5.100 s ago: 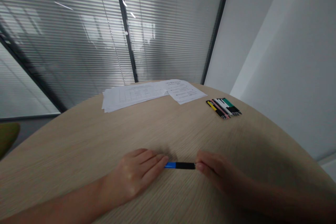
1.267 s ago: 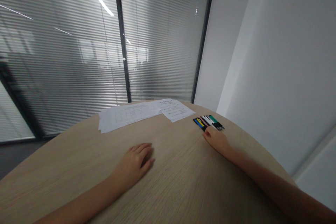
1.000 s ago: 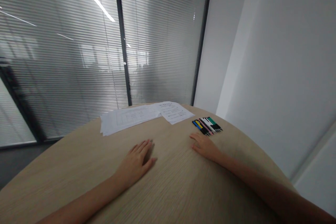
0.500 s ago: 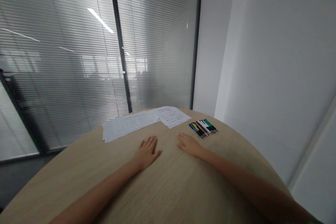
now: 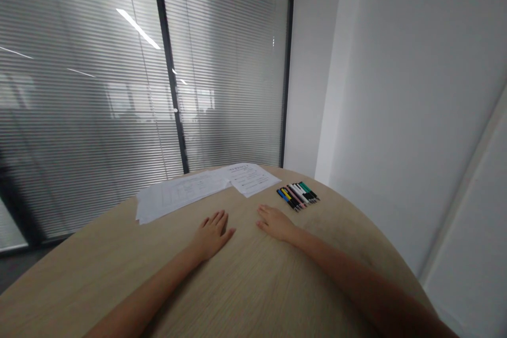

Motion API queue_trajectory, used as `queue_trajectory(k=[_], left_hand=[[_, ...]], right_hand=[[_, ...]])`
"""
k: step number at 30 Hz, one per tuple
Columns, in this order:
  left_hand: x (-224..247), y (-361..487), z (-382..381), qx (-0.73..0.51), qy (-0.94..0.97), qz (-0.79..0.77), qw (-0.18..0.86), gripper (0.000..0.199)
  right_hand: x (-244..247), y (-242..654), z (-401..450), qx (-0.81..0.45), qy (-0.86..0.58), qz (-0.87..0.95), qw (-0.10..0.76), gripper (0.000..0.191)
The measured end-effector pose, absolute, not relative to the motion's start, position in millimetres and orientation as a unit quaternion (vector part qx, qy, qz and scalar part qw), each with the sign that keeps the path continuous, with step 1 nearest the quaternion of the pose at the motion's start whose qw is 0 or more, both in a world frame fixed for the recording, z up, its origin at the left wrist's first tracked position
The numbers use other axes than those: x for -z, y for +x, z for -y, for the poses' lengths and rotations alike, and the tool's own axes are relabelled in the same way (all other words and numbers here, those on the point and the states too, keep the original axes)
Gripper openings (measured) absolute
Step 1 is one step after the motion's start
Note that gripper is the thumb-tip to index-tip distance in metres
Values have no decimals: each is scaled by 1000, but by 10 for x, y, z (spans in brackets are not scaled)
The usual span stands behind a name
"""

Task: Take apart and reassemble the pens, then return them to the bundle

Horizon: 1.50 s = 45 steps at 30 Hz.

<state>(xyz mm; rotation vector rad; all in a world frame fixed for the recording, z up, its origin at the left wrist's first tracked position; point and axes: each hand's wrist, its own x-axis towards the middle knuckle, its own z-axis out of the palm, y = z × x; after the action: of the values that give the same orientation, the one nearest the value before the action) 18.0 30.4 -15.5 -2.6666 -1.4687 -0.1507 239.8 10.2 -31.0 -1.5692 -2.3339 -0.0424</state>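
Note:
My left hand [image 5: 213, 235] lies flat on the wooden table [image 5: 245, 285], fingers stretched out and thumb apart, holding nothing. My right hand [image 5: 275, 222] rests on the tabletop a little to the right, its fingers extended and nothing in it. Just beyond the right hand, apart from it, several pens [image 5: 298, 196] lie side by side in a row, with blue, yellow, pink, white, black and green parts. Past the left hand are overlapping white sheets of paper [image 5: 178, 194]. A printed sheet [image 5: 253, 179] lies at their right end.
The table's curved edge runs close to a white wall [image 5: 396, 116] on the right. Behind the table stands a dark-framed glass partition with blinds [image 5: 237, 79].
The whole view has shifted slightly, so the table, papers and pens appear further left. Both hands stay in the same place on the table.

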Motion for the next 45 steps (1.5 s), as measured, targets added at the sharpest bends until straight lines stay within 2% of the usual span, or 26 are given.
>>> queue_trajectory(k=[9, 35, 45], left_hand=[[151, 186, -280, 51, -874, 479, 57, 56], [147, 197, -269, 44, -870, 488, 52, 53], [168, 188, -284, 56, -870, 488, 45, 53]], right_hand=[[332, 2405, -111, 13, -554, 816, 163, 49], [352, 2413, -132, 31, -546, 822, 157, 48], [340, 2405, -89, 54, -573, 802, 160, 38]])
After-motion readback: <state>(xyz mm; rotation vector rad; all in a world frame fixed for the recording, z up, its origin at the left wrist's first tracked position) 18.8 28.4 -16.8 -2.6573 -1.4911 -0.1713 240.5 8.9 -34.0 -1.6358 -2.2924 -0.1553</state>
